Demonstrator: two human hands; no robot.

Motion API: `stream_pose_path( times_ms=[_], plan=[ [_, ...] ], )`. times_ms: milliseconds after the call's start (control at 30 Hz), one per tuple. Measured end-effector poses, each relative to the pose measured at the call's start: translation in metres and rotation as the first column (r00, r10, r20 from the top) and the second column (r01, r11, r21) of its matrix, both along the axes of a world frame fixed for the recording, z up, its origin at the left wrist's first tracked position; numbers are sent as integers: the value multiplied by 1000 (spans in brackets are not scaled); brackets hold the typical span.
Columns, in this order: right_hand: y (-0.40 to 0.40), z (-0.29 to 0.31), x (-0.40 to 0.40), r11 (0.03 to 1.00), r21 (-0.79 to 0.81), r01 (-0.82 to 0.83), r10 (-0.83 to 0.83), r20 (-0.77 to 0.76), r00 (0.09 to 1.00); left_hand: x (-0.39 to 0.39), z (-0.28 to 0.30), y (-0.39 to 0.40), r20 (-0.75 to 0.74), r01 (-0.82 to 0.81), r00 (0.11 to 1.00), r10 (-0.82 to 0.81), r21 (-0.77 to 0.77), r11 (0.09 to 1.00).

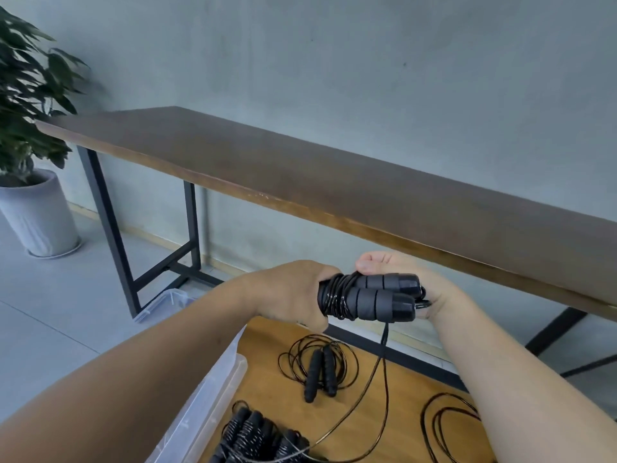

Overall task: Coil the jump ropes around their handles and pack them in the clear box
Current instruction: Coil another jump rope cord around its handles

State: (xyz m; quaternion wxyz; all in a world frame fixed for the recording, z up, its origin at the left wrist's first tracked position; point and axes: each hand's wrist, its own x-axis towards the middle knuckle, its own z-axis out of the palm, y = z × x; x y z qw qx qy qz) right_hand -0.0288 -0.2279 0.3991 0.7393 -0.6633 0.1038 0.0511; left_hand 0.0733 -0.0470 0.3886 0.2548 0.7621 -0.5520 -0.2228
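A clear box (213, 389) sits low on the left, by a wooden floor board (267, 345). Most of the box is hidden behind the left arm, so what is inside it cannot be seen. A see-through lid (163, 304) lies on the grey floor behind it, partly hidden too.

Both hands hold one jump rope up in the air in front of the long brown table (334, 182). The left hand (293, 292) has its fingers wrapped tight around one end of the two black handles (374, 295). Shiny black cord is wound around the handles next to that hand. The right hand (400, 279) cups the handles from behind, fingers curled over the top. The rest of the cord (384, 362) hangs down from the handles to the board.

On the board lies a loose jump rope (320, 372) with its cord in rings around it. Near the bottom edge is a bunch of wound-up ropes (260, 436), cut off by the picture. More cord loops (447, 426) show beside the right arm.

A plant in a white pot (36, 212) stands at the left.
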Motion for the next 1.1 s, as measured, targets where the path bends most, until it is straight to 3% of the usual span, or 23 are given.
stream_pose_path(
  times_ms=[100,300,433,600,733,900,1100],
  plan=[
    [5,-22,6,947,260,191,-200,11,980,10,-10,0,-57,-49,997,44,-78,996],
    [32,-50,22,929,99,356,-362,60,930,29,-24,-1,-367,-289,903,225,-129,949],
    [55,-57,30,892,-96,443,-439,58,897,46,-24,-3,-380,-397,868,319,-148,906],
    [77,-49,41,804,-371,464,-471,77,879,62,-31,-1,-217,-458,882,419,-183,870],
    [85,-45,46,673,-667,321,-383,58,922,71,-39,4,-45,-497,867,497,-159,853],
    [100,-41,54,510,-852,121,-252,-13,968,83,-53,12,262,-562,777,572,-120,818],
    [102,-16,72,294,-956,-24,-123,-63,990,94,-57,26,566,-429,705,428,-140,892]
  ],
)
